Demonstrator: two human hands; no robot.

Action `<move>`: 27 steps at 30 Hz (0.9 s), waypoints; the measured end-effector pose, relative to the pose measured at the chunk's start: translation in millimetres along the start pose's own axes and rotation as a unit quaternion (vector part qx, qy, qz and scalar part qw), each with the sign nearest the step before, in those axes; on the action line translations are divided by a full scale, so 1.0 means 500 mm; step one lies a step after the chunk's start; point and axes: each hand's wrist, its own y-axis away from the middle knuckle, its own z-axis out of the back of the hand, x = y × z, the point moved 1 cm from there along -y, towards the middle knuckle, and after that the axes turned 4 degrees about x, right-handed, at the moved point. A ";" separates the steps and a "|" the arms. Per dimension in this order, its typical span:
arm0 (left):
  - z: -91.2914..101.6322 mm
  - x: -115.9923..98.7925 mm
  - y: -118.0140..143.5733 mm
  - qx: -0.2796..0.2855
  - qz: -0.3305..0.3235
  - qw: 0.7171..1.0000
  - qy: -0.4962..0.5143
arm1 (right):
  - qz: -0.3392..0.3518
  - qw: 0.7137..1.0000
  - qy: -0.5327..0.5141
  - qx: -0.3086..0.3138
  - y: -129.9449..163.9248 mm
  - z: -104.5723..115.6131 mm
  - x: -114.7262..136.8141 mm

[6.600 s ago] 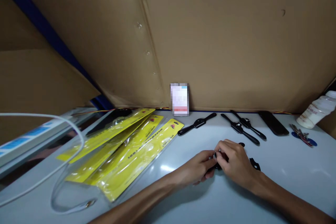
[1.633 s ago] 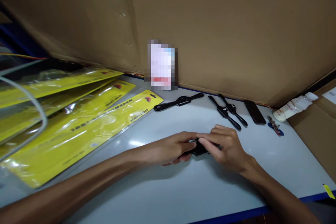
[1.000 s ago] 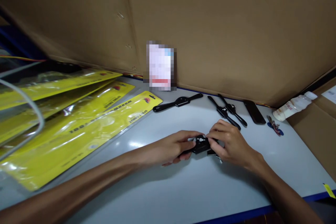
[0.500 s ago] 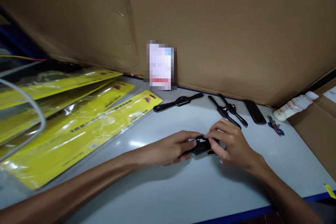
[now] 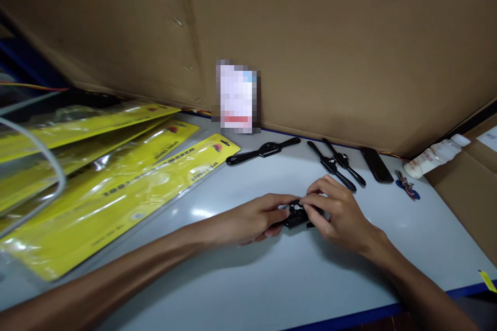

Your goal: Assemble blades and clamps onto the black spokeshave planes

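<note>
My left hand [image 5: 267, 217] is closed around the left handle of a black spokeshave [image 5: 295, 217], held low over the table. The tool's middle body faces up, with bright fittings near its opening. My right hand [image 5: 332, 209] is closed, thumb and fingers pinched together at the right side of that body. Whatever lies between those fingertips is too small and covered to make out. The tool's right handle is mostly hidden by this hand. Beyond the hands lie another black spokeshave [image 5: 269, 150] and two more side by side, a nearer one [image 5: 330, 164] and a farther one [image 5: 345, 161].
Yellow blister packs [image 5: 155, 186] overlap across the left side, with a grey cable [image 5: 50, 152] over them. At the right are a dark phone [image 5: 376, 164], a small bundle with blue parts [image 5: 407, 186] and a white bottle [image 5: 437, 156]. A cardboard wall [image 5: 330, 51] borders the table's back.
The fingers of my right hand have shifted slightly left over the spokeshave's body, covering more of its opening. My left hand keeps its grip in the same place.
</note>
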 end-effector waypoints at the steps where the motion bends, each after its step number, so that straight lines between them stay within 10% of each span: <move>1: 0.000 0.000 -0.001 -0.001 0.000 1.000 0.000 | 0.000 1.000 -0.006 0.000 0.000 0.000 0.001; 18: -0.002 0.007 0.000 0.017 -0.073 0.995 -0.061 | 0.003 0.995 -0.101 0.014 -0.004 0.024 -0.021; 27: 0.000 0.001 0.004 0.026 -0.064 0.995 -0.070 | -0.002 0.997 0.053 0.060 0.007 0.020 -0.009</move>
